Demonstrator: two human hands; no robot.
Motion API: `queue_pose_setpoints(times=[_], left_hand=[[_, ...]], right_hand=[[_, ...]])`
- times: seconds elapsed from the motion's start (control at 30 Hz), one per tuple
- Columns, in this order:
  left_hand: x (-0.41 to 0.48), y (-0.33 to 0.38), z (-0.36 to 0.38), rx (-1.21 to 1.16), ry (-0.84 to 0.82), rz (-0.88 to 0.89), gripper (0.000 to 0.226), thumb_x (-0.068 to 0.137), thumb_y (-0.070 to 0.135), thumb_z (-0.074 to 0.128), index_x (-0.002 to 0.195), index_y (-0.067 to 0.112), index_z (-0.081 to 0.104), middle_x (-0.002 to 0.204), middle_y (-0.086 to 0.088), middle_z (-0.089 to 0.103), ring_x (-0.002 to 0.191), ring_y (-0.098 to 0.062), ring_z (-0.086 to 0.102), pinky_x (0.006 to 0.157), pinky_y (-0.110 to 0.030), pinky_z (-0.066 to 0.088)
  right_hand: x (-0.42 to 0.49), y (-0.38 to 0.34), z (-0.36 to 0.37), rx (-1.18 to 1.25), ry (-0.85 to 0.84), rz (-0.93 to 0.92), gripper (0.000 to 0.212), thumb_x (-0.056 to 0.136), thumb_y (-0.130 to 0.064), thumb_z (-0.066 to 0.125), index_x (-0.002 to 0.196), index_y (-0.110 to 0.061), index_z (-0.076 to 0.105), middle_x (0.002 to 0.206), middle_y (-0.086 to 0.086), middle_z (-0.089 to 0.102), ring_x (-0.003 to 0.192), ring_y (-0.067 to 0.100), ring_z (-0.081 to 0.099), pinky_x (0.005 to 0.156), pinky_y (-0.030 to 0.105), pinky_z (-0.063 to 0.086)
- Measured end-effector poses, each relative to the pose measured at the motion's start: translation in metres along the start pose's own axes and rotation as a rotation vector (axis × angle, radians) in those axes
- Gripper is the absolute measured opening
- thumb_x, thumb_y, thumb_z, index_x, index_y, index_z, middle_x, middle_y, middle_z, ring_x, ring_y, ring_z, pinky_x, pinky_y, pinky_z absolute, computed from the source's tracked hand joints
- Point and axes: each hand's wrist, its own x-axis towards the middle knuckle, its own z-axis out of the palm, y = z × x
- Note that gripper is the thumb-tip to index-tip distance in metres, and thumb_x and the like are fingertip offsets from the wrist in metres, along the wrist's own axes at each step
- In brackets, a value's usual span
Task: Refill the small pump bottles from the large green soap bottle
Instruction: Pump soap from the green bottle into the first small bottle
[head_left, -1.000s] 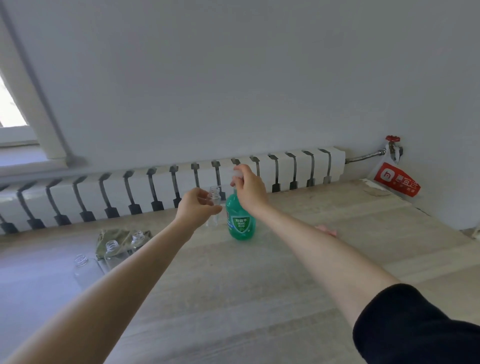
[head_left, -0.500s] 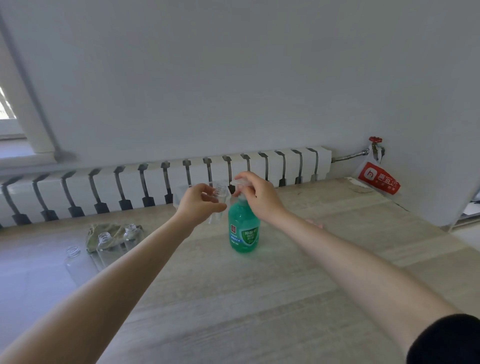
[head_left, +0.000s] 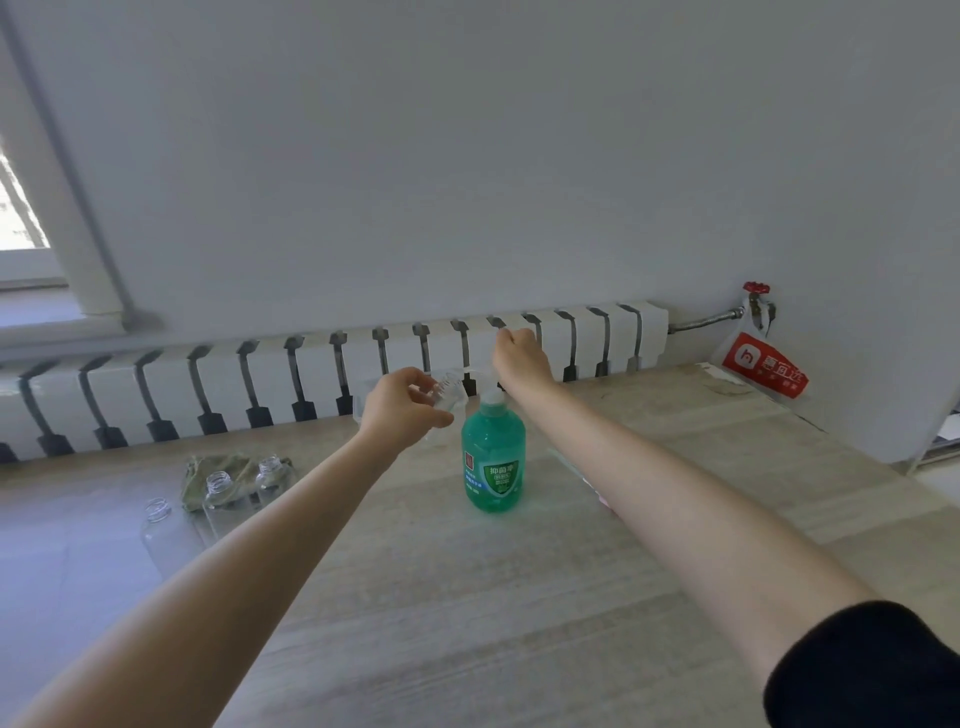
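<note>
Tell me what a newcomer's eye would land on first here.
The green soap bottle stands bright at the middle of the table, with the right hand over its pump. Beside it, the left hand holds a small clear bottle up by the nozzle. A red and white bag shows against the wall at the far right, and open clear bottles stand at the left by a green cloth.

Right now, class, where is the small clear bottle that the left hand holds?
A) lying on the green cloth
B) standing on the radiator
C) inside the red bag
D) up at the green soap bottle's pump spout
D: the left hand grips the small clear bottle with its neck at the pump spout of the green soap bottle.
</note>
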Motion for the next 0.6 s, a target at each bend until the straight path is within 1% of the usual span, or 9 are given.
queue_pose_setpoints(times=[0.07,0.1,0.17,0.2,0.27,0.33,0.4,0.47,0.6], left_hand=[[0.003,0.001,-0.001,0.011,-0.006,0.015,0.037,0.074,0.007,0.077,0.107,0.011,0.060,0.094,-0.002,0.063,0.079,-0.012,0.059,0.056,-0.018,0.044],[0.005,0.001,-0.002,0.021,-0.008,0.026,0.037,0.073,0.007,0.077,0.105,0.012,0.060,0.095,-0.003,0.064,0.081,-0.013,0.060,0.057,-0.018,0.044],[0.008,0.002,-0.002,0.034,-0.011,0.053,0.036,0.072,0.007,0.079,0.102,0.015,0.060,0.098,-0.004,0.065,0.086,-0.016,0.062,0.062,-0.020,0.048],[0.010,0.002,-0.002,0.036,-0.012,0.066,0.035,0.071,0.007,0.079,0.100,0.016,0.060,0.098,-0.004,0.066,0.088,-0.017,0.062,0.065,-0.023,0.051],[0.013,0.002,0.000,0.046,-0.014,0.095,0.034,0.071,0.008,0.079,0.098,0.018,0.060,0.098,-0.004,0.066,0.090,-0.017,0.063,0.076,-0.031,0.055],[0.015,0.002,0.001,0.059,-0.015,0.121,0.033,0.071,0.009,0.079,0.097,0.019,0.060,0.098,-0.003,0.067,0.090,-0.017,0.063,0.082,-0.035,0.055],[0.017,0.002,0.002,0.065,0.000,0.146,0.033,0.071,0.010,0.080,0.097,0.020,0.061,0.097,-0.002,0.067,0.089,-0.017,0.063,0.082,-0.036,0.055],[0.018,0.002,0.002,0.082,0.019,0.172,0.033,0.070,0.012,0.080,0.097,0.019,0.063,0.096,-0.001,0.067,0.089,-0.017,0.063,0.082,-0.034,0.055],[0.019,0.001,-0.001,0.105,0.044,0.228,0.035,0.070,0.011,0.080,0.101,0.017,0.066,0.096,0.000,0.066,0.087,-0.014,0.061,0.081,-0.029,0.053]], right_hand=[[0.005,-0.009,0.004,-0.068,-0.051,0.112,0.032,0.098,-0.015,0.031,0.125,-0.003,0.044,0.098,0.009,0.052,0.080,0.019,0.047,0.059,0.026,0.032],[0.007,-0.011,0.006,-0.132,-0.078,0.139,0.034,0.098,-0.010,0.035,0.129,0.000,0.042,0.091,0.009,0.051,0.073,0.017,0.046,0.053,0.025,0.030],[0.008,-0.013,0.007,-0.230,-0.116,0.159,0.031,0.097,-0.004,0.039,0.127,0.002,0.046,0.074,0.005,0.040,0.060,0.013,0.037,0.047,0.021,0.026],[0.008,-0.015,0.009,-0.260,-0.112,0.165,0.030,0.097,-0.002,0.040,0.126,0.003,0.047,0.072,0.004,0.036,0.058,0.011,0.035,0.047,0.020,0.026],[0.013,-0.015,0.010,-0.302,-0.150,0.146,0.031,0.098,-0.002,0.037,0.128,0.004,0.045,0.076,0.005,0.038,0.060,0.010,0.034,0.052,0.018,0.030],[0.015,-0.014,0.007,-0.326,-0.165,0.118,0.035,0.099,-0.003,0.033,0.133,0.004,0.038,0.082,0.008,0.046,0.062,0.010,0.035,0.054,0.019,0.030],[0.017,-0.014,0.005,-0.322,-0.166,0.115,0.041,0.099,-0.004,0.034,0.139,0.003,0.030,0.107,0.013,0.055,0.071,0.012,0.045,0.051,0.020,0.029],[0.016,-0.016,0.005,-0.305,-0.173,0.113,0.047,0.099,-0.005,0.035,0.144,0.001,0.022,0.130,0.016,0.049,0.089,0.017,0.053,0.058,0.022,0.035],[0.015,-0.013,0.005,-0.288,-0.186,0.116,0.052,0.100,-0.009,0.033,0.148,0.000,0.015,0.136,0.016,0.044,0.110,0.022,0.050,0.077,0.026,0.037]])
